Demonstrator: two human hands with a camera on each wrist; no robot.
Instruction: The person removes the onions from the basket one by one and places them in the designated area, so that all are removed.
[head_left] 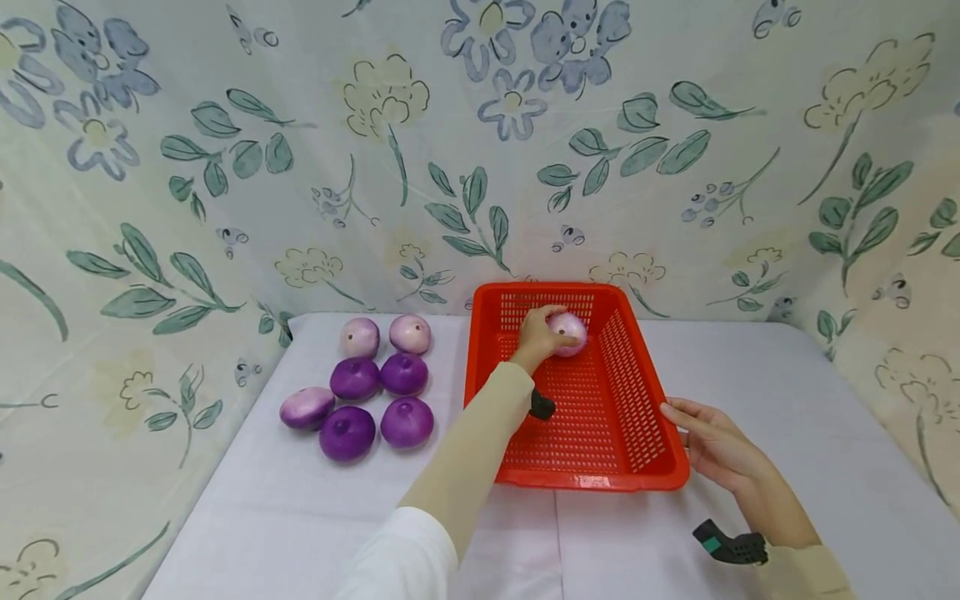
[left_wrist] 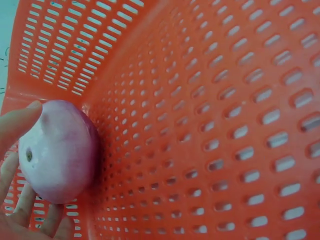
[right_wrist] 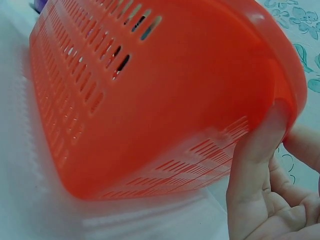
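Inside the red perforated plastic basket [head_left: 585, 481], my left hand [head_left: 538, 337] holds a pale purple onion [head_left: 570, 333] near the back right corner. The left wrist view has the thumb on top of that onion [left_wrist: 62, 152] and the fingers spread beneath and beside it. My right hand [head_left: 716, 442] pinches the basket's right rim near its front corner. In the right wrist view one finger of the right hand [right_wrist: 260, 175] lies under the rim, against the outer wall of the basket [right_wrist: 165, 110], with the thumb at the rim's edge.
Left of the basket, several onions [head_left: 405, 422] lie grouped on the white-covered table [head_left: 262, 517], some dark purple and some paler. A floral cloth [head_left: 315, 208] hangs behind the table and down both sides. A dark strap device [head_left: 731, 546] sits on the right wrist.
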